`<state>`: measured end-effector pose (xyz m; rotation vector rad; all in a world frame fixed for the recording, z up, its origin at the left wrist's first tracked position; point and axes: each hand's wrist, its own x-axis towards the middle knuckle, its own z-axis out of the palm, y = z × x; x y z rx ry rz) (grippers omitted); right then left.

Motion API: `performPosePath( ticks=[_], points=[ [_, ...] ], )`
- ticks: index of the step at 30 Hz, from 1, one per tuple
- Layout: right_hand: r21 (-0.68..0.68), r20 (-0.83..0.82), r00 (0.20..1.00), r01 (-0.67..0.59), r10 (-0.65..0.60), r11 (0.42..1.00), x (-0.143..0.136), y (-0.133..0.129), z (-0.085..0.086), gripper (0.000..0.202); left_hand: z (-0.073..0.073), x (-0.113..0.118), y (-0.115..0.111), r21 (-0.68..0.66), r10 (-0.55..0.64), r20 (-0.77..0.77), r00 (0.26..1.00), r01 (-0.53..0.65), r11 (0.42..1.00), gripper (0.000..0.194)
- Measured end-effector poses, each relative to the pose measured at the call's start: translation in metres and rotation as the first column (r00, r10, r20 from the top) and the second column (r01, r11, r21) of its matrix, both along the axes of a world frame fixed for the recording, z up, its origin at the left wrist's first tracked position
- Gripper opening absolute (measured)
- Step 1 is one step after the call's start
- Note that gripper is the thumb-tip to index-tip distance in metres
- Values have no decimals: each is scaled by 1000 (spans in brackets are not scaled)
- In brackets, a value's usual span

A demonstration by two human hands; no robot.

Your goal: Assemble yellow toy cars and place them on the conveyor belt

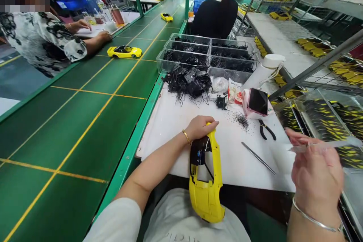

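A yellow toy car body with a dark window piece stands out over the near edge of the white worktable. My left hand is closed around its far end. At the right, my right hand is raised and holds a translucent plastic piece between its fingers. Metal tweezers and black-handled pliers lie on the table between the hands. Small black screws are scattered beyond them.
Black wired parts are heaped before a clear divided bin. A phone and white bottle stand right. The green conveyor carries a yellow car; a person's hand rests beyond. Racks line the right.
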<state>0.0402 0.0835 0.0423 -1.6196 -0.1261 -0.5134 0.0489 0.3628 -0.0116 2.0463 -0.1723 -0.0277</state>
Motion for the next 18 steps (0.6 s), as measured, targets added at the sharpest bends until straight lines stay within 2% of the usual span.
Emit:
performPosePath(
  ticks=[1, 2, 4, 5, 8, 10, 12, 15, 18],
  points=[
    [130, 8, 992, -128, 128, 983, -10, 16, 11, 16, 0, -1, 0, -4, -1, 4, 1000, 1, 1000, 42],
    [221, 38, 963, -267, 265, 938, -20, 31, 22, 21, 1, -2, 1, -11, -2, 12, 1000, 2, 1000, 42],
    [373, 16, 828, -525, 561, 765, -37, 60, 39, 11, 1, -4, 2, -23, -4, 36, 999, 5, 1000, 41],
    [418, 13, 758, -596, 652, 685, -43, 71, 44, 8, 1, -5, 3, -29, -6, 47, 999, 7, 1000, 41],
    [448, -2, 535, -755, 845, 479, -48, 93, 50, 58, 1, -5, 3, -45, -11, 63, 998, 14, 999, 40],
    [438, -1, 433, -810, 901, 390, -45, 99, 47, 67, 2, -5, 3, -52, -13, 69, 998, 17, 998, 40],
    [451, -5, 421, -808, 907, 378, -42, 102, 42, 64, 2, -5, 3, -54, -13, 72, 997, 17, 998, 39],
    [488, -36, 462, -766, 886, 418, -41, 104, 37, 59, 2, -5, 3, -56, -16, 74, 997, 21, 998, 40],
    [516, -37, 486, -739, 873, 433, -42, 106, 35, 58, 2, -4, 3, -55, -18, 75, 997, 22, 998, 39]
  ],
)
